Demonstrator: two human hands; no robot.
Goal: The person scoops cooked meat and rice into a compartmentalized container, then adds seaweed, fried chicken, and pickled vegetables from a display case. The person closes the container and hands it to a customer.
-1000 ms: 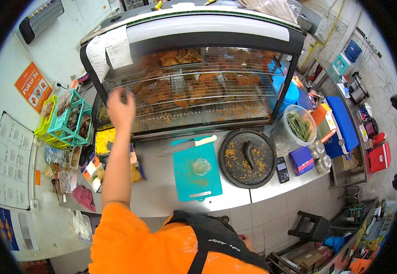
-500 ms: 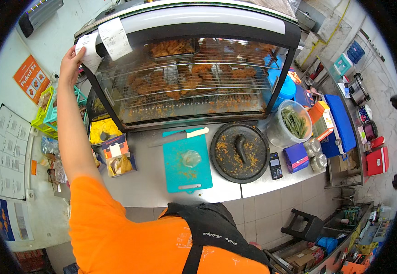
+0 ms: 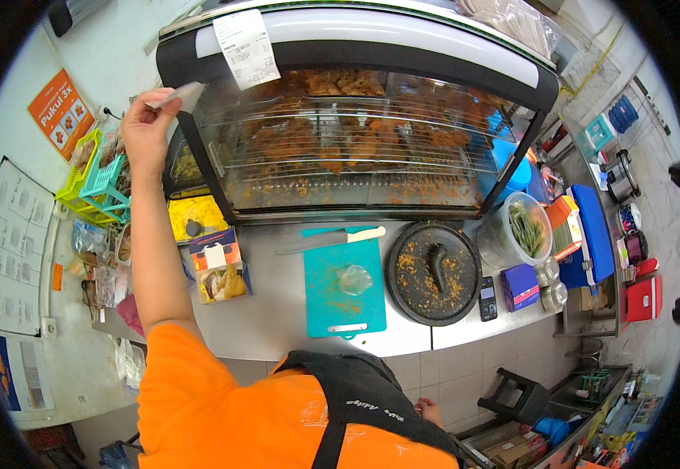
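My left hand is raised at the upper left corner of a glass warming case and pinches a small white paper slip. A longer white paper slip hangs from the case's top edge just to the right of it. Inside the case, fried pieces lie on wire racks. My right hand is low beside my black apron, only partly visible, and touches nothing that I can see.
On the steel counter lie a teal cutting board with a knife, a round stone grinding plate with a pestle, and a tub of green beans. Green and teal baskets stand at the left.
My left hand reached up to two slips on the case's top corner, then came down and left holding one. The other slip still hangs there.
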